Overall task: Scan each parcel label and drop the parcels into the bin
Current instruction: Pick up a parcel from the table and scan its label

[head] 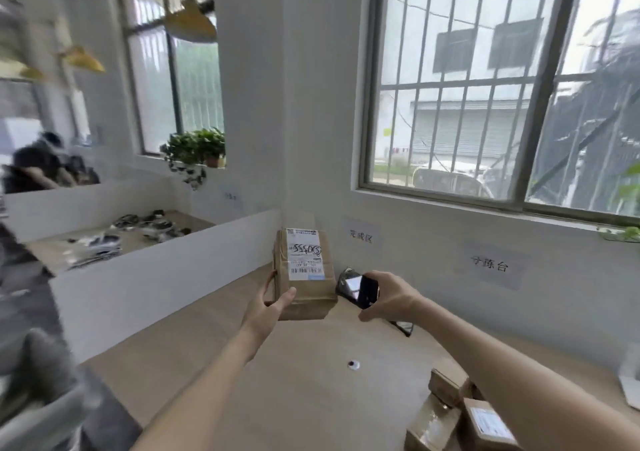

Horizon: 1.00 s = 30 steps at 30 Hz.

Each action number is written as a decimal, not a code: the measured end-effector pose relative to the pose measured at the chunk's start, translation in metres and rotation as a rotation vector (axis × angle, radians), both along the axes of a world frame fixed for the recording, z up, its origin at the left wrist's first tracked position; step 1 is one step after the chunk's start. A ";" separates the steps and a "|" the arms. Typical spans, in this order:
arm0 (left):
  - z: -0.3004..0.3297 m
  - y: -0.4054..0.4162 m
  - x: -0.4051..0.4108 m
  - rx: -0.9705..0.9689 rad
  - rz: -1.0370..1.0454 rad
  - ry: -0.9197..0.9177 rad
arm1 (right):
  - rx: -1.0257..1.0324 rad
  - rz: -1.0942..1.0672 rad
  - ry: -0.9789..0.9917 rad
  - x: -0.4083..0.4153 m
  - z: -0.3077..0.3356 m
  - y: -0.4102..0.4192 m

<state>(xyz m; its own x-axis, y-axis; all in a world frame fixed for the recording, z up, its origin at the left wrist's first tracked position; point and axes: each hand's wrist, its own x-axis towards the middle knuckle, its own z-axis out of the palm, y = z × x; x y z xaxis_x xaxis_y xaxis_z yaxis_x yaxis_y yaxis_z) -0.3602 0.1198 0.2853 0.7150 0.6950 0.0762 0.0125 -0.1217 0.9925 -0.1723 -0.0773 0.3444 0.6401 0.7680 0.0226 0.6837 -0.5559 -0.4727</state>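
My left hand (268, 307) grips the near left corner of a brown cardboard parcel (304, 291), held up above the wooden table (277, 381). Its white label (305, 255) with barcodes and handwritten marks faces me. Just right of the parcel, my right hand (388, 295) holds a black handheld scanner (360, 289), its lit screen turned toward me. Several more brown parcels (460, 412) lie stacked at the table's near right. No bin shows in this view.
A white partition (166, 274) borders the table on the left, with another table of dark items behind it. A barred window (485, 87) and wall signs (491, 265) stand ahead. A dark packet (403, 327) lies under my right wrist. A grey blurred shape (41, 381) is at left.
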 end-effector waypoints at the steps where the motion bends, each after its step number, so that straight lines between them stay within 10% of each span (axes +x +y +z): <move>1: 0.001 0.021 -0.022 0.003 0.024 0.001 | 0.028 0.030 0.025 -0.016 -0.002 0.029; 30: -0.089 0.362 -0.497 -0.128 0.764 0.113 | 0.011 0.948 0.271 -0.451 -0.108 0.576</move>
<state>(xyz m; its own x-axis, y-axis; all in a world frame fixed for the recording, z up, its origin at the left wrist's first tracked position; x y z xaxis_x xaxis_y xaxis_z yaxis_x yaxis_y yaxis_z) -0.8570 0.4820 0.1965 0.0334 0.9960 -0.0824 0.1487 0.0765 0.9859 -0.6233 0.4989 0.2368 -0.2563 0.9663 -0.0235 0.7117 0.1723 -0.6810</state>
